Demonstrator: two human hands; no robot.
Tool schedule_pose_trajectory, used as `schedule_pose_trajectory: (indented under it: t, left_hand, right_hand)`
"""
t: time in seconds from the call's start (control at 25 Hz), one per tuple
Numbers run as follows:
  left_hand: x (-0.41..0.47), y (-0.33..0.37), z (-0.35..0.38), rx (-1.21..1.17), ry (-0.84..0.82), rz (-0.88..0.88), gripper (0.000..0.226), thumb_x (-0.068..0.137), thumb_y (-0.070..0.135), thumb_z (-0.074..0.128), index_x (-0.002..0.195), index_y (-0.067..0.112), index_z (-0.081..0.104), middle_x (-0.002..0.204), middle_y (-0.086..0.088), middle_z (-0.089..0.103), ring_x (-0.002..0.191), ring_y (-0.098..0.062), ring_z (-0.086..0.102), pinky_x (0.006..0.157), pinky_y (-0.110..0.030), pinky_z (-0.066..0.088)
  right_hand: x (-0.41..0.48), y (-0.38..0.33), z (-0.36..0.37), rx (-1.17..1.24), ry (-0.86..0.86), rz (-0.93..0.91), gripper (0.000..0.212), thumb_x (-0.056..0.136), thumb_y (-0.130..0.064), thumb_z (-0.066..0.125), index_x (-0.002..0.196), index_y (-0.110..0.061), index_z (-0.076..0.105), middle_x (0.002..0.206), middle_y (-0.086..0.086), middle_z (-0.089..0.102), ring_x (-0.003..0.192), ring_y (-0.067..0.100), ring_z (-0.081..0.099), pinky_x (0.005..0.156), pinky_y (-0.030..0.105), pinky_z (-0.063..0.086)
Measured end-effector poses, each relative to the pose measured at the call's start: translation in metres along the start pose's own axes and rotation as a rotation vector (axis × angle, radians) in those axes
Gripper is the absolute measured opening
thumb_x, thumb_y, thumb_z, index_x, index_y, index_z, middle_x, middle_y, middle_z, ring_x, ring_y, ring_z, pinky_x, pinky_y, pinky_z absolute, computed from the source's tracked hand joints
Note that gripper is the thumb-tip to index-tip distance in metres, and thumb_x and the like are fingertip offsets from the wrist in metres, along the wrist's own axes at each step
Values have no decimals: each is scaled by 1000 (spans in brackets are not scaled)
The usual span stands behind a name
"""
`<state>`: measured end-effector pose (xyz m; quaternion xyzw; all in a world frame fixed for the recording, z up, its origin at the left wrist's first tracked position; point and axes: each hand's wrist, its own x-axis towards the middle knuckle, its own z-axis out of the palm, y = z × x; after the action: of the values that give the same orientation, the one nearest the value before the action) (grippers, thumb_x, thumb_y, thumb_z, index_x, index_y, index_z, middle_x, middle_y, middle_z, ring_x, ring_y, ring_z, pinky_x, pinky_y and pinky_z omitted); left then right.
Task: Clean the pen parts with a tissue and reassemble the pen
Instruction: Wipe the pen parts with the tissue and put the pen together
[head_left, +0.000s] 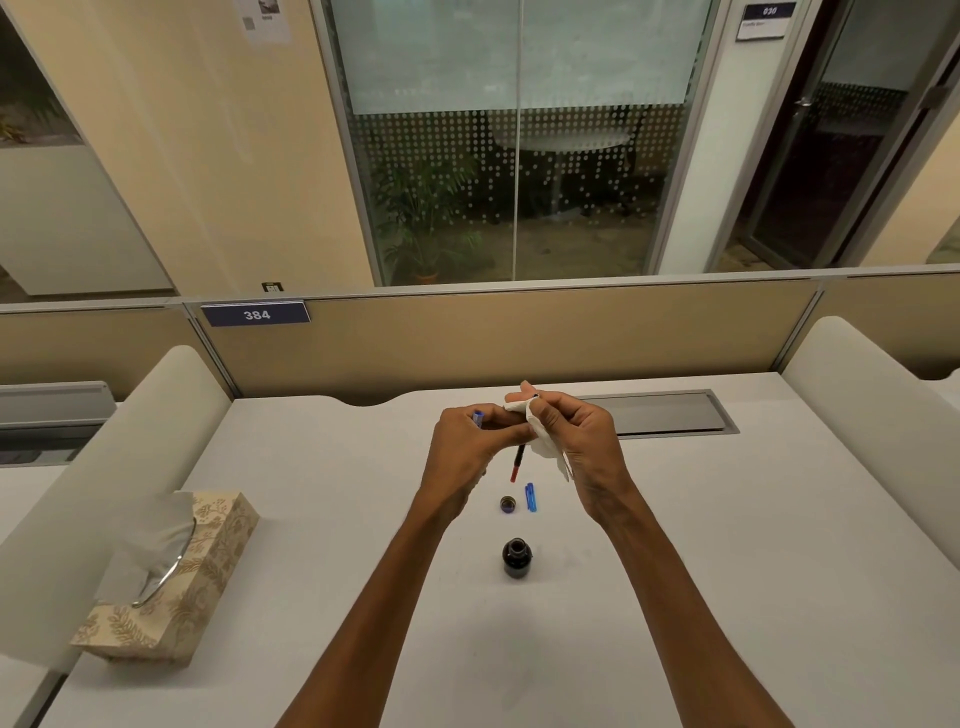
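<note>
A crumpled white tissue (543, 442), pinched in the right hand (582, 441), wraps the far end of a slim dark pen part (518, 457), which hangs tilted, red tip nearest. A blue pen piece (478, 417) pokes from the left hand (467, 447) (only its end shows). Another blue clip piece (530, 497) lies flat, nearer.

The blue plate (256, 314) on the partition (519, 338) reads "384", and the upper-right wall sign (763, 21) reads "030".
</note>
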<state>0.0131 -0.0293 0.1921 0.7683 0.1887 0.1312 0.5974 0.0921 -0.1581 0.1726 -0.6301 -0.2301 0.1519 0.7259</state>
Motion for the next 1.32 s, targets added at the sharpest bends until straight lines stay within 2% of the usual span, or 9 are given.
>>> schedule_pose_trajectory:
  t: [0.2, 0.32, 0.48, 0.56, 0.76, 0.96, 1.08, 1.16, 1.32]
  left_hand:
    - [-4, 1, -9, 56, -183, 37, 27, 96, 34, 61, 110, 14, 74, 97, -5, 77, 44, 2, 55, 45, -18, 34]
    - [-1, -1, -7, 69, -189, 60, 29, 96, 32, 61, 112, 11, 73, 95, -8, 77, 41, 0, 50, 43, -16, 34]
    - [1, -6, -4, 48, -114, 55, 34, 90, 35, 69, 116, 13, 74, 93, -7, 77, 48, 0, 56, 42, -12, 36]
    - [1, -6, -1, 12, -50, 58, 33, 86, 34, 74, 112, 14, 76, 92, -3, 78, 63, -1, 68, 46, -9, 41]
    - [2, -15, 4, 2, 58, 85, 27, 79, 31, 82, 100, 15, 77, 92, 2, 78, 85, -9, 74, 79, -17, 57]
    - [-9, -16, 6, -204, 132, 88, 22, 80, 28, 81, 99, 18, 75, 92, 5, 77, 85, -13, 75, 64, -17, 54]
    - [-6, -13, 7, -197, 107, 123, 22, 78, 35, 81, 99, 28, 76, 122, 13, 70, 107, -9, 68, 85, -24, 54]
    - [-3, -12, 6, -149, 92, 87, 26, 77, 37, 81, 101, 28, 78, 134, 16, 62, 117, -1, 56, 91, -22, 47]
    - [-4, -13, 2, -172, 109, 56, 28, 81, 33, 80, 106, 21, 78, 118, 8, 73, 94, -6, 73, 65, -15, 53]
  right_hand:
    - [2, -2, -7, -6, -65, -14, 19, 95, -14, 57, 104, -10, 73, 106, -7, 75, 109, 14, 68, 88, 23, 55]
    - [1, -3, -5, 16, -60, -4, 18, 95, -15, 57, 98, -15, 74, 102, -6, 77, 103, 15, 70, 84, 25, 58]
    - [-1, -1, -3, -38, 21, 19, 21, 95, -24, 57, 102, -13, 73, 103, 1, 75, 92, 20, 70, 71, 23, 57]
    - [-2, -1, -3, -29, 34, 33, 23, 95, -25, 58, 104, -11, 73, 103, 3, 75, 89, 19, 69, 67, 22, 57]
    - [-2, -6, 2, 48, 221, 100, 12, 91, -26, 63, 99, -22, 71, 97, 0, 72, 85, 18, 67, 66, 25, 60]
    - [1, 1, -1, -72, 403, 30, 16, 89, -29, 69, 105, -27, 71, 96, -12, 71, 89, 13, 65, 69, 22, 57]
    - [0, 6, 2, -349, 308, -48, 36, 89, -29, 69, 124, -21, 64, 106, -13, 65, 88, 8, 64, 64, 7, 51]
    - [-1, 6, 2, -435, 231, -69, 44, 91, -29, 66, 133, -22, 56, 107, -11, 67, 88, 6, 64, 70, 7, 51]
    - [-2, 6, 0, -311, 77, -7, 50, 92, -33, 63, 139, -28, 47, 108, -4, 74, 99, 15, 68, 83, 26, 56]
